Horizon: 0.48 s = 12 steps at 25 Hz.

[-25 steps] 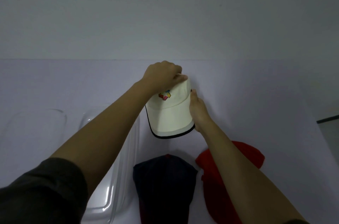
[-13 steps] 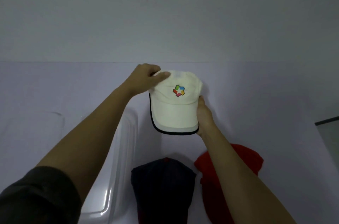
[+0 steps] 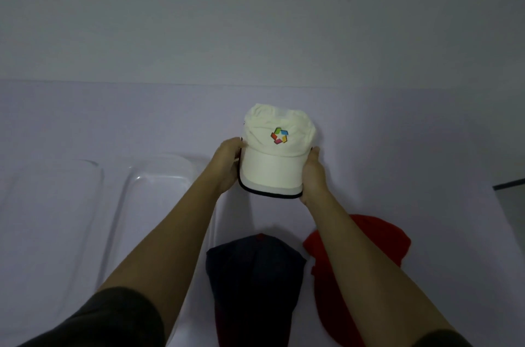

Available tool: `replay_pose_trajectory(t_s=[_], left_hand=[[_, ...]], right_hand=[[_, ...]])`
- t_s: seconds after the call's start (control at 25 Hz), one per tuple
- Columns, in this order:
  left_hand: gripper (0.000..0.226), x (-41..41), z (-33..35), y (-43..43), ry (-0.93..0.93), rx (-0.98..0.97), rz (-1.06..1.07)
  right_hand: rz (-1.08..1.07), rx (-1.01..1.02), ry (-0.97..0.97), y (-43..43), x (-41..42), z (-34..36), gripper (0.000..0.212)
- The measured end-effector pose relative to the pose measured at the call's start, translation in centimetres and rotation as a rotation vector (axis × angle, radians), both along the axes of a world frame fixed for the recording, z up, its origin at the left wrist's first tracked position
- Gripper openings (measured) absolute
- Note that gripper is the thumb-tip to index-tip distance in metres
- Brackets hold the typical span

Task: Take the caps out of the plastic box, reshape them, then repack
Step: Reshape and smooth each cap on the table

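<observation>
You hold the cream cap (image 3: 277,160) by its brim with both hands, over the worktop (image 3: 412,133), brim toward you and crown away.

Left hand (image 3: 227,167): left fingers (image 3: 238,142) curl round the brim's left edge, thumb on top where brim meets crown. The rest are under the brim and hidden.

Right hand (image 3: 312,173): right fingers (image 3: 314,151) wrap the brim's right edge the same way, thumb up along the side, the others hidden underneath.

The cap sits between the two hands. Can't tell if the back of the crown touches the worktop.

- Cream cap: soft creased fabric crown, stiff smooth curved brim with a paler band and dark piping at the front edge. There's a multicolour pinwheel logo on the front panel.
- Navy cap (image 3: 252,275): dark matte fabric, lying flat on the worktop near you, between your forearms.
- Red cap (image 3: 377,241): soft, rumpled, just right of the navy cap and partly under your right forearm.
- Plastic box (image 3: 159,176): clear, glossy, with rounded corners, left of the caps and under your left forearm.
- Clear piece (image 3: 56,190): similar rounded shape, left of the box. Can't tell if it's the lid.
- Worktop: plain, pale, matte.
- Dark sleeve (image 3: 99,318) on your left arm.
</observation>
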<state>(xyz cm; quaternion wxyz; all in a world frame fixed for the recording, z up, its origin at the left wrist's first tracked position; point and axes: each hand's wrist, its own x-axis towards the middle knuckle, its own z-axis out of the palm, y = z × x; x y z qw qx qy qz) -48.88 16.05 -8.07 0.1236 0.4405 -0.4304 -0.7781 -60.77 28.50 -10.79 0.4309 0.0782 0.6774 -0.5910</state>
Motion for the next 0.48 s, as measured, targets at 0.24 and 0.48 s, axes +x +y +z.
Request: replay_pose_trajectory(t_s=[0.24,0.48], left_hand=[[0.033,0.6,-1.4,1.8,-0.265,-0.14,-0.068],[0.026,2.2,0.4,3.1,-0.467,-0.538,-0.182]], right_hand=[[0.122,0.216,0.236,0.6,1.1,-2.2,0.039],[0.243,0.338,0.567,0.8,0.8,0.3,0.031]])
